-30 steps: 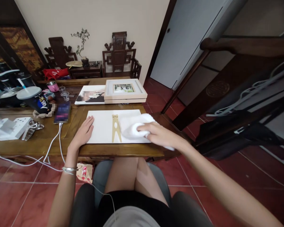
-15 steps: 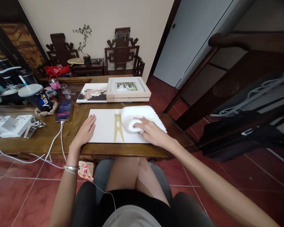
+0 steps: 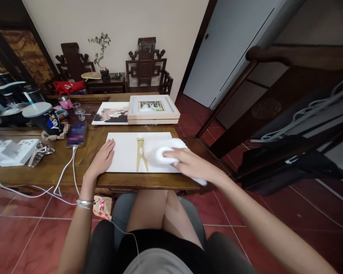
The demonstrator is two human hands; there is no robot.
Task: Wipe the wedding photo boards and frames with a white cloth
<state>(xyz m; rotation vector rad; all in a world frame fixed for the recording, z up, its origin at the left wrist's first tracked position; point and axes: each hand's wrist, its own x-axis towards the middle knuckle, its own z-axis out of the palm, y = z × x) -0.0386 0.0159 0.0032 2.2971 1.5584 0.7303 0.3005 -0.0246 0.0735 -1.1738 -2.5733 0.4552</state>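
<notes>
Pressure is being applied by the right hand point(image 3: 192, 164) to a soft white cloth point(image 3: 157, 154), which is being gripped with the fingers curled over it. 1 end of the cloth is trailing under the wrist, past the edge of the brown wooden counter point(image 3: 82, 176). The cloth is being pressed onto the right half of a flat white rectangular board point(image 3: 125, 152), which is lying at the counter's near edge, directly in front of the person. The board's left edge is being covered by the left hand point(image 3: 103, 158), which is being laid flat and spread wide, holding nothing. A tan wooden prop stand point(image 3: 142, 154) is lying along the board's middle, just beside the cloth. 2 pale wooden picture frames point(image 3: 153, 110) are being kept stacked behind the board, touching an unframed photo print point(image 3: 111, 114). A dark phone point(image 3: 76, 134), with a white cable point(image 3: 63, 173) plugged in, is lying left of the board.
</notes>
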